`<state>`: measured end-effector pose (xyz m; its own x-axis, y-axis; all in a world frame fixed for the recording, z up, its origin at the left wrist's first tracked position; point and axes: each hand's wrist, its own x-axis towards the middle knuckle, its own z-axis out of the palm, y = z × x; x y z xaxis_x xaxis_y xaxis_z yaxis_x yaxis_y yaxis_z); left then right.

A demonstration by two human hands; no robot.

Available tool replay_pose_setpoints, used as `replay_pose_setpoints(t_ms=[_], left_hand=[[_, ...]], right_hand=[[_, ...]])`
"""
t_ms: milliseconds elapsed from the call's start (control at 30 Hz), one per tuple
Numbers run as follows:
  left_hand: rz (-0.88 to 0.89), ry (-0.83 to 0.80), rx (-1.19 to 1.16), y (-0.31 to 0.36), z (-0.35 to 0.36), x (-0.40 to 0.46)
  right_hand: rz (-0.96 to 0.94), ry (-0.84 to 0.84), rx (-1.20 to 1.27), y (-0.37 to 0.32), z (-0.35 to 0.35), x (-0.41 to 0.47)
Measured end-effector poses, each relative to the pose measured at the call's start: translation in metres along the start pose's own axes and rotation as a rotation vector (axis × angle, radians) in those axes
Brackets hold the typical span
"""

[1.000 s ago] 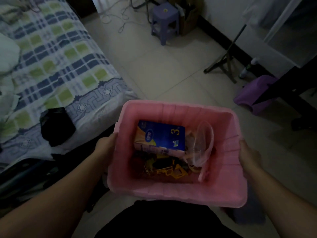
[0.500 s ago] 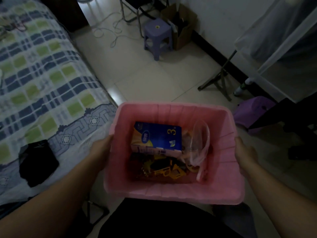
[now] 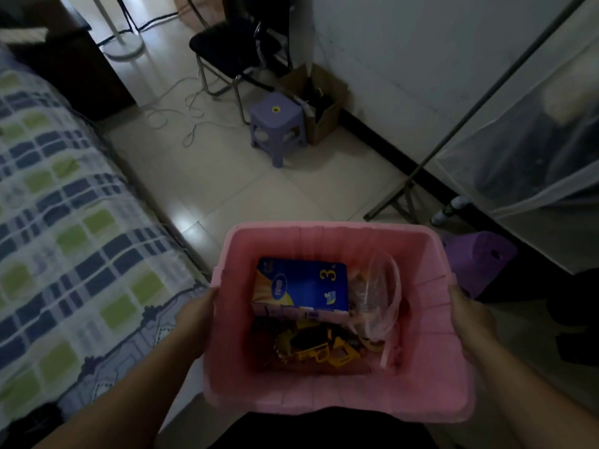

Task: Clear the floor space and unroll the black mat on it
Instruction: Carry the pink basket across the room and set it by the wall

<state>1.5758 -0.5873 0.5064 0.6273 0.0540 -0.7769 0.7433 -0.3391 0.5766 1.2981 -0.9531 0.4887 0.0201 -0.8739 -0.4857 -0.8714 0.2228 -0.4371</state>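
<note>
Carried forward, pink bin (image 3: 431, 361) between both hands' grip.

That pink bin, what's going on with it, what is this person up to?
A person is carrying the pink bin with both hands, the left hand on one side wall and the right hand on the other. Inside lie a blue box, a clear plastic bag and yellow toy parts. The bed is to the left, with tiled floor ahead. No black mat is in view.
</note>
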Motion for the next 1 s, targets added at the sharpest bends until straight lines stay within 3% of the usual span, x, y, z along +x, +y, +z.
replay_pose_setpoints(t_ms=[267, 433, 533, 767, 1000], left_hand=[[-0.03, -0.004, 0.087, 0.092, 0.061, 0.061], [-0.057, 0.041, 0.137, 0.148, 0.106, 0.102], [-0.061, 0.087, 0.154, 0.186, 0.132, 0.119], [-0.061, 0.103, 0.158, 0.268, 0.178, 0.148], [-0.015, 0.096, 0.15, 0.351, 0.222, 0.202]], right_hand=[[-0.026, 0.016, 0.022, -0.074, 0.014, 0.07], [0.046, -0.078, 0.136, -0.136, 0.034, 0.144], [0.094, -0.093, 0.108, -0.178, 0.037, 0.185], [-0.03, -0.073, 0.057, -0.28, 0.031, 0.243], [0.069, -0.098, 0.061, -0.361, 0.04, 0.294]])
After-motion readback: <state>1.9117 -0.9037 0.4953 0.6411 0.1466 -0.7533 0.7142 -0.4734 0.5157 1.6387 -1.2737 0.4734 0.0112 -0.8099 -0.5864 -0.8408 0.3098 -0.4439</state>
